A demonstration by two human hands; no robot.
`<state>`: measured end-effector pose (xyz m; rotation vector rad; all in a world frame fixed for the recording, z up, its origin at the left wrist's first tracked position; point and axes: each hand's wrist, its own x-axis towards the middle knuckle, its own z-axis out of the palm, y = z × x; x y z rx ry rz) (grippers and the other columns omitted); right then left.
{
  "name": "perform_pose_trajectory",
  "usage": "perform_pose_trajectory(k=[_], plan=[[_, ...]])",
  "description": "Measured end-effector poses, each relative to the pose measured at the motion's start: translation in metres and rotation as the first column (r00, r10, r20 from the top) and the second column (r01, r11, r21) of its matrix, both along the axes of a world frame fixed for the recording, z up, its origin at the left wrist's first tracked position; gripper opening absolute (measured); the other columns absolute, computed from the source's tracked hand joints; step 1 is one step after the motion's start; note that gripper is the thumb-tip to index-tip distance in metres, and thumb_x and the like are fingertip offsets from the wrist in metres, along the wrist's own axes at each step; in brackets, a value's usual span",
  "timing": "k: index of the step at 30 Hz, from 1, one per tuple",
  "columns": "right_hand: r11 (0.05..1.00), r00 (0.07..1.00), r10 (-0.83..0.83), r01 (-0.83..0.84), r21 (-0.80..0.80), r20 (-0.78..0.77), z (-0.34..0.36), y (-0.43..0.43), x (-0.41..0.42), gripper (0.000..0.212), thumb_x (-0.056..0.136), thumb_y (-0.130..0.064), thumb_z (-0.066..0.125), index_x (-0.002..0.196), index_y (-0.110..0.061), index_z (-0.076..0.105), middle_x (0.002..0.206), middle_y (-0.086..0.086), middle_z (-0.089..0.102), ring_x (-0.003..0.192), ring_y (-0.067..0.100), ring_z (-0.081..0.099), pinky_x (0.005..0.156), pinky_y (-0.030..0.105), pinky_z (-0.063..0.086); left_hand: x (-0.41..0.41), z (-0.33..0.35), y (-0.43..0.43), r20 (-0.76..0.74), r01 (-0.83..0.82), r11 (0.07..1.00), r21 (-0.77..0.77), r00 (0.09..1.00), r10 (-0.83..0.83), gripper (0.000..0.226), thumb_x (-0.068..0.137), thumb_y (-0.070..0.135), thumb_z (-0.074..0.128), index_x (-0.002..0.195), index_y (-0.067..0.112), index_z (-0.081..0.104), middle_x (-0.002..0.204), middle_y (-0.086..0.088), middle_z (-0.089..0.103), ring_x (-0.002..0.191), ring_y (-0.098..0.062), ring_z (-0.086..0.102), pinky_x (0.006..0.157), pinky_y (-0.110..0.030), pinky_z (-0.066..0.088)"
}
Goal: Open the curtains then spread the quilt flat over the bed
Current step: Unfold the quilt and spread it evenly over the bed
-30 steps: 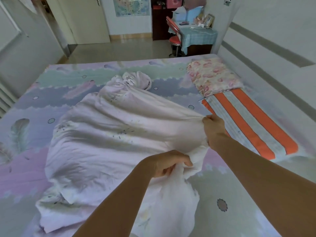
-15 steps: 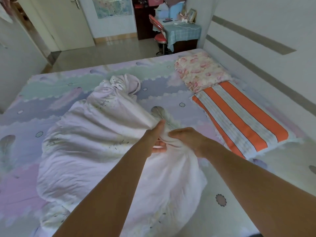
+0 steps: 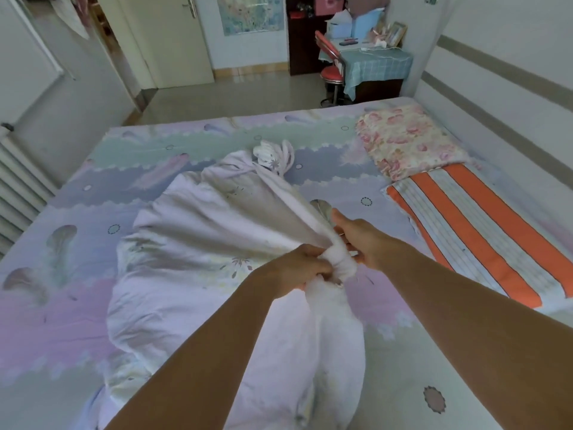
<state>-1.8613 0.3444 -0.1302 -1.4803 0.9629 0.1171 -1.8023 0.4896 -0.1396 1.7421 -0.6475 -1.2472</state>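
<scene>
A pale lilac quilt point(image 3: 198, 243) lies crumpled in a heap on the middle of the bed point(image 3: 62, 305), with a twisted end toward the far side. My left hand point(image 3: 297, 268) is closed around a bunched fold of the quilt at its right edge. Just to the right, my right hand point(image 3: 362, 240) grips the same bunched fold, fingers wrapped on the cloth. Part of the quilt hangs down below my hands toward the near bed edge. No curtains are in view.
A floral pillow point(image 3: 406, 138) and an orange-striped pillow point(image 3: 477, 231) lie along the right side by the wall. A radiator point(image 3: 15, 187) stands at the left. Beyond the bed are a red chair point(image 3: 331, 69), a covered desk point(image 3: 378, 63) and a door point(image 3: 183, 38).
My hands came together on the quilt's right edge and now bunch the cloth tightly between them. The quilt has drawn into a narrower heap, and my view has lifted toward the room.
</scene>
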Motion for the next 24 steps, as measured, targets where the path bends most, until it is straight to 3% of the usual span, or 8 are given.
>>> perform_pose_trajectory(k=[4, 8, 11, 13, 15, 19, 22, 24], plan=[[0.991, 0.994, 0.086, -0.092, -0.096, -0.062, -0.003, -0.002, 0.007, 0.034, 0.087, -0.022, 0.065, 0.112, 0.000, 0.057, 0.087, 0.012, 0.062, 0.068, 0.020, 0.060, 0.054, 0.024, 0.046, -0.011, 0.003, -0.006, -0.095, 0.276, 0.959, 0.057, 0.958, -0.270, 0.009, 0.072, 0.006, 0.054, 0.078, 0.006, 0.062, 0.070, -0.005, 0.053, 0.068, -0.016, 0.054, 0.061, -0.020, 0.043], [0.987, 0.999, 0.031, -0.027, -0.161, 0.022, -0.004, -0.024, -0.002, 0.029, 0.088, -0.010, 0.058, 0.116, 0.001, 0.061, 0.099, 0.018, 0.065, 0.074, 0.024, 0.057, 0.061, 0.027, 0.044, -0.007, 0.004, -0.021, -0.179, 0.316, 0.943, 0.104, 0.939, -0.295, 0.023, 0.082, 0.020, 0.062, 0.101, 0.009, 0.068, 0.096, -0.012, 0.067, 0.089, -0.026, 0.063, 0.082, -0.034, 0.052], [0.990, 0.990, 0.060, -0.042, -0.132, 0.131, 0.008, -0.051, -0.017, 0.024, 0.089, -0.012, 0.060, 0.111, -0.009, 0.067, 0.095, 0.011, 0.069, 0.074, 0.021, 0.062, 0.061, 0.024, 0.047, 0.004, 0.001, -0.033, -0.112, 0.015, 0.992, 0.126, 0.994, -0.001, 0.032, 0.084, 0.042, 0.060, 0.090, 0.012, 0.070, 0.086, -0.010, 0.067, 0.073, -0.024, 0.067, 0.076, -0.037, 0.056], [0.982, 0.965, 0.188, -0.183, -0.042, 0.185, 0.015, -0.062, -0.027, 0.021, 0.089, -0.013, 0.063, 0.109, -0.011, 0.069, 0.100, 0.008, 0.072, 0.080, 0.017, 0.067, 0.069, 0.025, 0.052, 0.011, -0.003, -0.046, -0.132, -0.398, 0.914, 0.085, 0.904, 0.406, 0.047, 0.081, 0.055, 0.061, 0.084, 0.009, 0.067, 0.077, -0.008, 0.067, 0.061, -0.021, 0.068, 0.065, -0.036, 0.058], [0.915, 0.905, 0.385, -0.400, 0.055, 0.183, 0.017, -0.064, -0.036, 0.020, 0.089, -0.013, 0.064, 0.109, -0.009, 0.069, 0.102, 0.008, 0.072, 0.087, 0.018, 0.068, 0.084, 0.032, 0.055, 0.015, -0.007, -0.062, -0.158, -0.573, 0.817, 0.066, 0.802, 0.576, 0.059, 0.076, 0.066, 0.064, 0.092, 0.009, 0.069, 0.081, -0.008, 0.074, 0.070, -0.022, 0.073, 0.066, -0.040, 0.060], [0.747, 0.772, 0.629, -0.634, 0.201, 0.095, 0.008, -0.077, -0.053, 0.029, 0.088, -0.011, 0.066, 0.116, -0.005, 0.066, 0.119, 0.017, 0.065, 0.105, 0.028, 0.063, 0.101, 0.043, 0.047, -0.007, -0.015, -0.090, 0.068, -0.619, 0.770, 0.154, 0.784, 0.617, 0.041, 0.086, 0.019, 0.064, 0.120, -0.003, 0.060, 0.100, -0.016, 0.065, 0.081, -0.029, 0.063, 0.075, -0.036, 0.053], [0.644, 0.698, 0.709, -0.698, 0.312, 0.100, 0.001, -0.098, -0.062, 0.025, 0.086, -0.026, 0.067, 0.108, -0.013, 0.070, 0.111, 0.008, 0.069, 0.097, 0.022, 0.066, 0.086, 0.033, 0.052, -0.026, -0.018, -0.085, 0.028, -0.603, 0.793, 0.090, 0.797, 0.603, 0.037, 0.085, -0.003, 0.049, 0.121, -0.007, 0.057, 0.103, -0.025, 0.065, 0.089, -0.035, 0.063, 0.078, -0.042, 0.052], [0.742, 0.778, 0.626, -0.612, 0.275, 0.044, -0.003, -0.107, -0.063, 0.037, 0.082, -0.049, 0.064, 0.095, -0.015, 0.070, 0.094, 0.003, 0.069, 0.078, 0.016, 0.063, 0.071, 0.027, 0.048, -0.033, -0.015, -0.076, -0.024, -0.520, 0.852, 0.057, 0.852, 0.522, 0.033, 0.080, 0.000, 0.051, 0.111, -0.006, 0.063, 0.085, -0.021, 0.068, 0.076, -0.031, 0.065, 0.070, -0.038, 0.053]])
